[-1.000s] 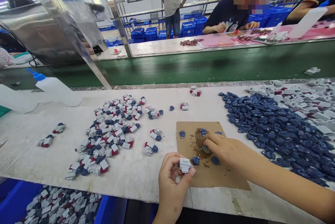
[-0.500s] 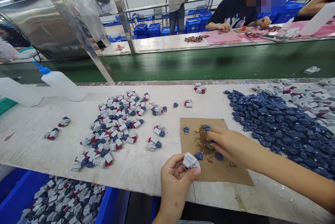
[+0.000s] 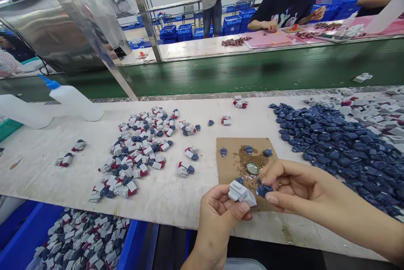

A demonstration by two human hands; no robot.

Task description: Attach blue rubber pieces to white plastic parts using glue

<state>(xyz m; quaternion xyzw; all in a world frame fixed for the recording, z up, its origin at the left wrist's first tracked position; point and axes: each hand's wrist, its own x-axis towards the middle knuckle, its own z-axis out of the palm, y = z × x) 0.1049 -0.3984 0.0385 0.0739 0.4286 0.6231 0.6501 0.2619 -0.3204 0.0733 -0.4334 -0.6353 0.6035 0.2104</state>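
Note:
My left hand [image 3: 221, 217] pinches a small white plastic part [image 3: 241, 193] just above the table's front edge. My right hand [image 3: 292, 185] pinches a small dark blue part [image 3: 263, 189] and holds it right against the white one. Both hands hover over the near edge of a brown cardboard sheet [image 3: 230, 167]. On the sheet sits a small round cap [image 3: 252, 168] in a glue stain, with a few loose blue parts around it.
A large heap of blue parts [image 3: 334, 145] and white parts [image 3: 372, 112] lies right. Assembled white-blue-red pieces [image 3: 139, 152] spread left. Two squeeze bottles [image 3: 74, 99] lie far left. A blue bin [image 3: 75, 240] of pieces stands below. A green conveyor [image 3: 252, 72] and other people sit beyond.
My right hand left the glue cap on the cardboard and came back toward me with a blue part. My left hand lifted the white part to meet it.

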